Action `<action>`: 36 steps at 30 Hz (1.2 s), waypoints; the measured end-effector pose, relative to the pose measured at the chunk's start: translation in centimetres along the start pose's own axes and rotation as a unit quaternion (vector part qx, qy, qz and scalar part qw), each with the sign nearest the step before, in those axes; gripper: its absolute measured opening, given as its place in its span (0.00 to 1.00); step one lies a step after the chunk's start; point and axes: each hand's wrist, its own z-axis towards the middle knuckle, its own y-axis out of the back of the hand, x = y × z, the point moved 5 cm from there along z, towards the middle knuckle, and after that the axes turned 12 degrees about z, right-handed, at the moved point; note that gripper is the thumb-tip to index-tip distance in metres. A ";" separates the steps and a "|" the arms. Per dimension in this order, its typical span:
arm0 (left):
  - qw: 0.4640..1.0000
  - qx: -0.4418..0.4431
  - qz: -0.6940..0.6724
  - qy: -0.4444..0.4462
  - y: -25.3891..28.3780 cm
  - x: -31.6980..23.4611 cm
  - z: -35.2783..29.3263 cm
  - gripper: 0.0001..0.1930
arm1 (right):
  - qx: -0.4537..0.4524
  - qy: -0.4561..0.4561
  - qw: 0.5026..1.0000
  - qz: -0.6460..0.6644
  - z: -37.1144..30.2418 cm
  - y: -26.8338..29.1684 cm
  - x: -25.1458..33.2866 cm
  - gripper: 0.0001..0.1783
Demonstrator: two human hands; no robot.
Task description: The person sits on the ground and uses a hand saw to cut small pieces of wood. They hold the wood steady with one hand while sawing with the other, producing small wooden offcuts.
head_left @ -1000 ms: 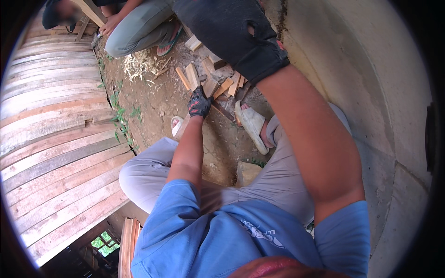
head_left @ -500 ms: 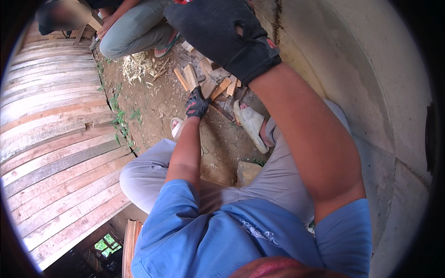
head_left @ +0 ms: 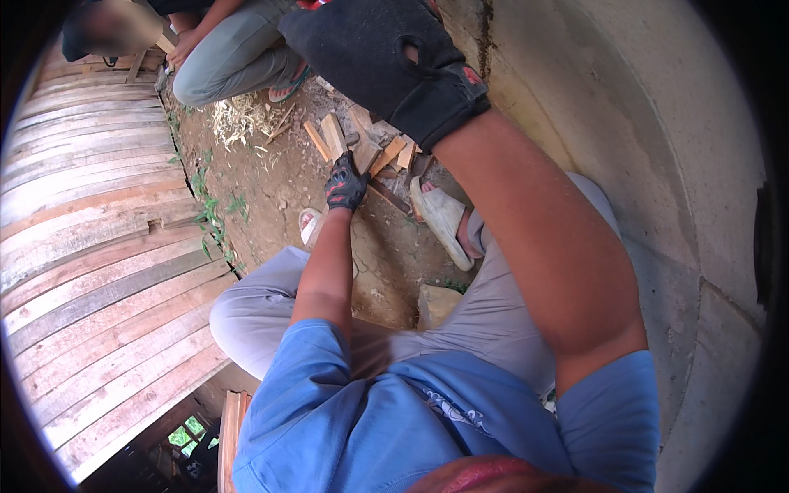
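Observation:
My left hand (head_left: pixel 346 184), in a black glove with red marks, reaches down to the ground in front of my feet. Its fingers close about the near end of a short wood block (head_left: pixel 365 156). Other split wood pieces lie around it, among them a pale block (head_left: pixel 334 135) and an orange-brown stick (head_left: pixel 388 156). My right hand (head_left: pixel 374 62), also in a black glove, is raised high at the top of the view, close to the camera. Its fingers are hidden or cut off by the upper edge, so whatever it holds cannot be seen.
Another person (head_left: pixel 234 62) crouches at the upper left, hands on a wooden piece, beside a heap of pale wood shavings (head_left: pixel 240 121). Weathered boards (head_left: pixel 107 222) run along the left. A concrete wall (head_left: pixel 657 164) rises on the right. A stone (head_left: pixel 437 304) sits between my legs.
The raised right hand has shifted slightly to the left. My left hand stays at the wood block, and the view has moved a little.

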 end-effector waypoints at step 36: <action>0.999 -0.005 0.039 0.029 2.0 2.2 2.3 0.37 | -0.023 -0.152 0.980 0.127 0.7 2.7 0.0 0.22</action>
